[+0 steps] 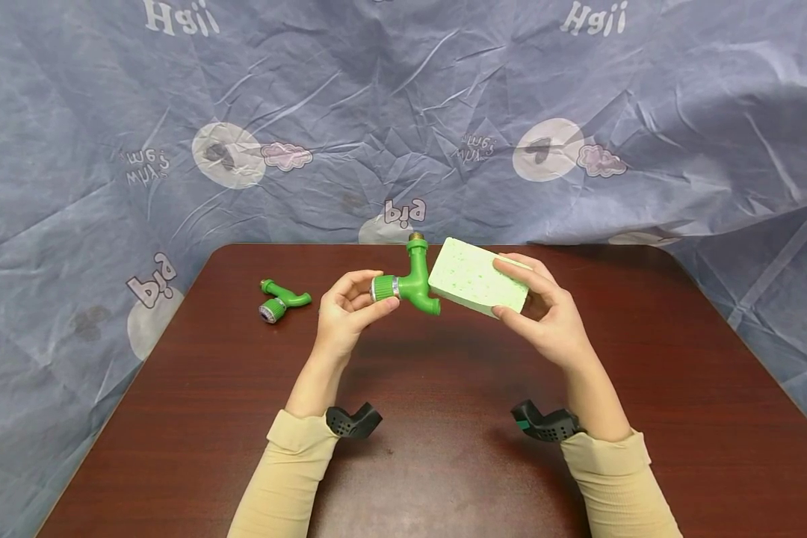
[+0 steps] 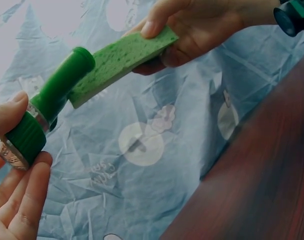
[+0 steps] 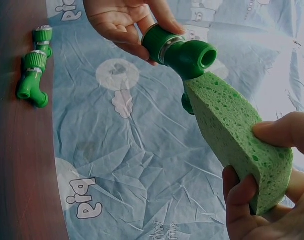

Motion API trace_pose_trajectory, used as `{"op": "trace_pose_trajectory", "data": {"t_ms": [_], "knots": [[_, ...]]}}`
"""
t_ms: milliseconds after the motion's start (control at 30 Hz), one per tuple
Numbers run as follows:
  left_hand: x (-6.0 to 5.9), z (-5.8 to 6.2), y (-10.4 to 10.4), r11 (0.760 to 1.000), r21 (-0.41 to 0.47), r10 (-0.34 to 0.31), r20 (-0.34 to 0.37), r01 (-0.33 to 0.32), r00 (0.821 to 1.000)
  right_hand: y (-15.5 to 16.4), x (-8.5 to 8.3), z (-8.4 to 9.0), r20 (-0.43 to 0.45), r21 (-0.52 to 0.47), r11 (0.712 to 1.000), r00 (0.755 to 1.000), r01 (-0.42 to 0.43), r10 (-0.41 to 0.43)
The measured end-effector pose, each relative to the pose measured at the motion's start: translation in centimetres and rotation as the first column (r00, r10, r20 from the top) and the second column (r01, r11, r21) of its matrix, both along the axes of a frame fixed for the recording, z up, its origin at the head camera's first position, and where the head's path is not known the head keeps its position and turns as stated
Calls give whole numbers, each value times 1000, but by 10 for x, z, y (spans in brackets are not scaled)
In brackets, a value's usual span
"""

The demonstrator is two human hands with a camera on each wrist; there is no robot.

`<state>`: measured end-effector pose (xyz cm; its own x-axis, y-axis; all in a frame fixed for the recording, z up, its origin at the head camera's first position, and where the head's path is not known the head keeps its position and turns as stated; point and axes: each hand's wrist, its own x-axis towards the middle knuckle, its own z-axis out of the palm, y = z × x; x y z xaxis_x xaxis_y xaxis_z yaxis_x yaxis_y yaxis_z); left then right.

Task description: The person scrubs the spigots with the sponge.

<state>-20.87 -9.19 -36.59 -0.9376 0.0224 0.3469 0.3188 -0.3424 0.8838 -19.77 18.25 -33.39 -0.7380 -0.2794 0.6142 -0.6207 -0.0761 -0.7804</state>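
Note:
My left hand (image 1: 346, 310) pinches the ribbed green knob of a green tap (image 1: 415, 280) between thumb and fingers, holding it above the table. The tap's brass threaded end points up and its spout turns down to the right. In my right hand (image 1: 545, 306) is a pale green sponge (image 1: 477, 276), gripped at its right end by thumb and fingers. Its left end meets the tap's body near the spout, as the right wrist view also shows with the sponge (image 3: 232, 125) against the tap (image 3: 189, 57). The left wrist view shows the sponge (image 2: 121, 62) beside the spout (image 2: 69, 72).
Another green tap (image 1: 284, 299) lies on the dark red table (image 1: 430, 463), left of my left hand. Two taps appear on the table in the right wrist view, the nearer tap (image 3: 32, 80) partly overlapping the farther one (image 3: 42, 37). A printed blue-grey cloth (image 1: 376, 112) hangs behind.

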Motion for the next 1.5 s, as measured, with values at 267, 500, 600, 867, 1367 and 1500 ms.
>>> {"op": "trace_pose_trajectory", "data": {"t_ms": [267,500,600,867,1367,1500], "knots": [[-2,-2,-3,993,-102,-59,9,59,998,1,0,0,-6,-29,999,1000,-14,14],[-1,-3,-2,989,-123,-81,1,81,997,0,-2,-1,-24,-50,998,999,-26,25],[-2,-5,-1,989,-116,-88,0,87,996,-2,-2,-1,-20,-68,997,1000,-23,22],[-1,-3,1,992,-106,-68,-4,67,998,-7,1,0,1,-121,992,999,-40,40],[2,-6,9,978,-164,-133,-16,129,991,-11,0,-1,33,-113,977,983,184,-181],[1,-4,6,987,-147,-62,10,63,998,-9,1,2,53,-96,972,977,212,-208]]}}
